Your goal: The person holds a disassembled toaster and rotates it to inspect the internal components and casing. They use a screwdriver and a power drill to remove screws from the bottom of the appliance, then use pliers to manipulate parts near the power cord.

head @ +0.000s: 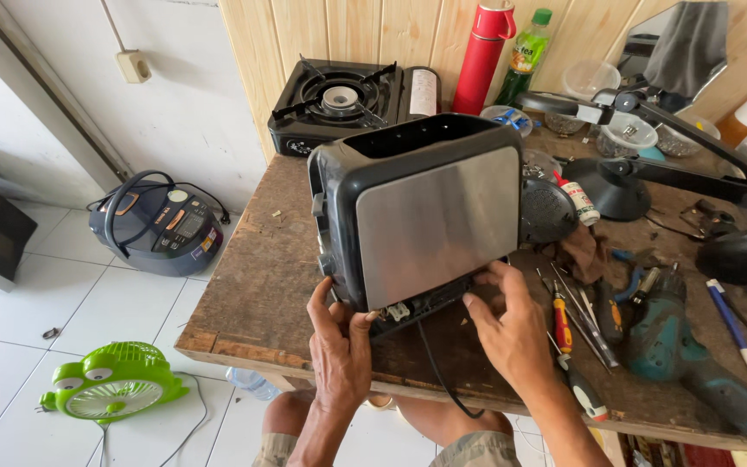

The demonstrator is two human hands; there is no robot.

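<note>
A black toaster [430, 212] with a brushed steel side panel stands tilted on a worn wooden workbench [261, 294]. My left hand [339, 346] grips its lower left corner from beneath. At the lower right edge of its base, my right hand [507, 329] has its fingers curled on the underside. The bottom looks open, with inner parts showing between my hands. A black cord [434, 372] hangs from the base over the bench's front edge.
Screwdrivers [564, 329], pliers and a teal power drill [676, 346] lie right of the toaster. A portable gas stove [343, 99], red flask [484, 52] and green bottle [525, 43] stand behind. On the tiled floor sit a rice cooker [162, 225] and green frog fan [114, 380].
</note>
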